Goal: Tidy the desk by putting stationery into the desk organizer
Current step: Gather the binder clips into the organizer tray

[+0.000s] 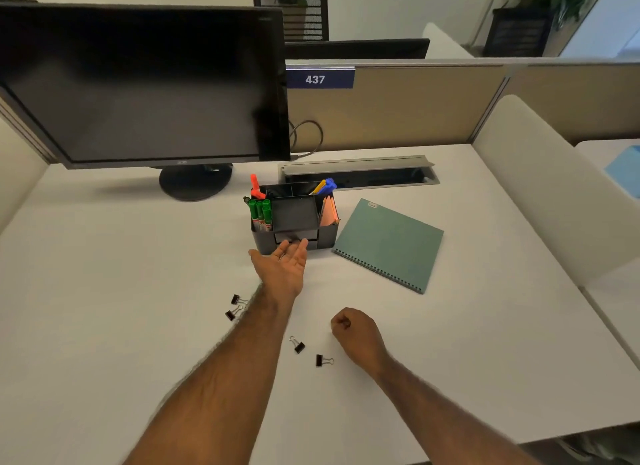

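The black desk organizer (pixel 326 236) holds green markers (pixel 260 214); left hand (pixel 285 263) fingers lie straight at its drawer (pixel 294 236), right hand (pixel 357 333) fingers curl tight.

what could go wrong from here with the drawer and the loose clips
The left hand lies palm up, fingertips at the small drawer of the desk organizer. Tugging it might drag or tip the organizer, since the right hand is fisted well back, not bracing it. Two binder clips lie close beside the left forearm; pulling back could sweep them aside.
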Action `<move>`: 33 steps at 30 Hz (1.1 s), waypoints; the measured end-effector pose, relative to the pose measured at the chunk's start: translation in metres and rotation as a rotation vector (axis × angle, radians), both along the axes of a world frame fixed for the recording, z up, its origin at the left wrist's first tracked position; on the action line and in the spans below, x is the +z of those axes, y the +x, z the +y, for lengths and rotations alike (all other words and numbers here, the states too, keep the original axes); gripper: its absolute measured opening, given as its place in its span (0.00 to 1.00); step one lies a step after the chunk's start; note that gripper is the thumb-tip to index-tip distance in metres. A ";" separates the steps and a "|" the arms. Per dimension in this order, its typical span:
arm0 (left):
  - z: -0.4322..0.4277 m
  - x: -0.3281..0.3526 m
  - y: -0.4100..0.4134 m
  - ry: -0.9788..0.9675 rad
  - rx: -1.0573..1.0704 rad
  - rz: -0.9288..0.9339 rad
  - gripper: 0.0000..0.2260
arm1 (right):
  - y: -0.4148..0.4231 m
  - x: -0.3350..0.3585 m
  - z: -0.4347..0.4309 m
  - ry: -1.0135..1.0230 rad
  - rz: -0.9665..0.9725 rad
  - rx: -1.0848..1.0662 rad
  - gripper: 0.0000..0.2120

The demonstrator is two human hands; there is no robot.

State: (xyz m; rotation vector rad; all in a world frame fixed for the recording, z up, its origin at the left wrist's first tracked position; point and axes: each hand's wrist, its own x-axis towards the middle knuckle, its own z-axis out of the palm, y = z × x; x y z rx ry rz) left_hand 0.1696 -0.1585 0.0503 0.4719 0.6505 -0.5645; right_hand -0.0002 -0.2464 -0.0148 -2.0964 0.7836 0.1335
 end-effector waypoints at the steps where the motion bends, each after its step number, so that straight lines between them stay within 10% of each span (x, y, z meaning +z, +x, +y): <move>1: -0.002 0.000 -0.001 0.001 0.006 0.004 0.35 | 0.000 0.000 0.000 -0.001 0.006 -0.001 0.06; 22: 0.011 -0.023 -0.034 -0.040 -0.056 0.018 0.35 | 0.000 0.000 0.000 -0.052 0.002 0.037 0.06; 33: 0.013 -0.012 -0.001 0.589 -0.413 -0.165 0.31 | -0.002 0.003 -0.001 -0.030 0.018 0.049 0.06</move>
